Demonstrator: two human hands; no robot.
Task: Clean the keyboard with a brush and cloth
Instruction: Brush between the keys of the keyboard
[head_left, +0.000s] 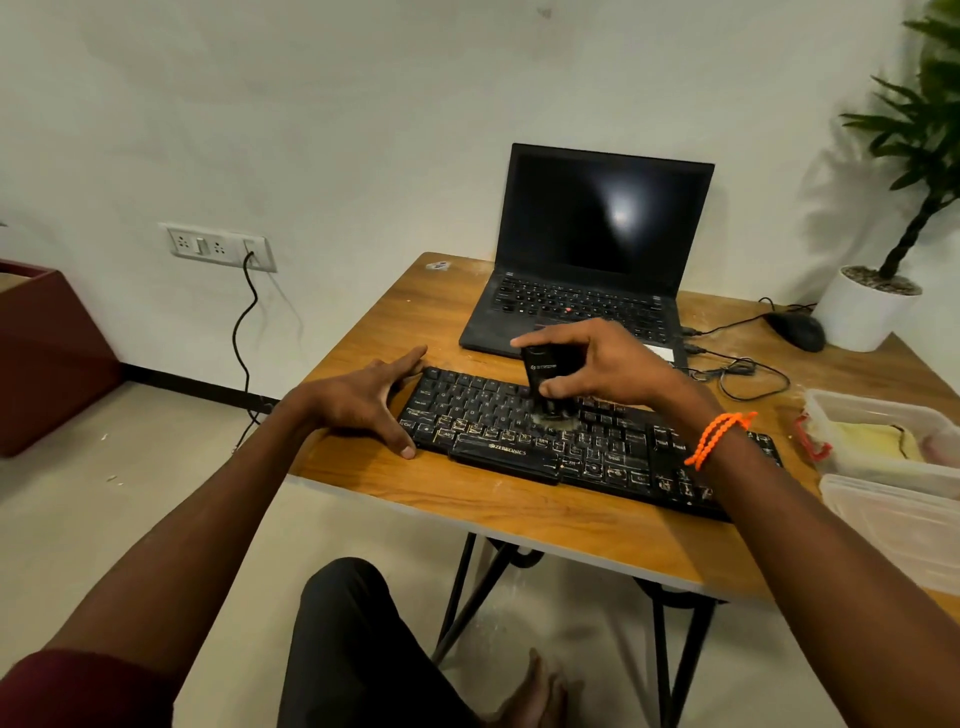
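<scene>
A black dusty keyboard (613, 457) lies across the wooden table (519, 509). My right hand (597, 364) grips a black brush (545, 374) upright, its bristles blurred against the keys near the keyboard's middle. My left hand (374, 400) holds the keyboard's left end, thumb at the back edge and fingers spread down its front corner. An orange bead band circles my right wrist. A yellowish cloth (878, 441) lies inside a clear box at the right.
An open black laptop (597, 260) stands behind the keyboard. A black mouse (797, 330) and cables lie at the back right beside a white plant pot (862, 312). Clear plastic boxes (893, 499) sit on the right edge. Dust speckles the tabletop.
</scene>
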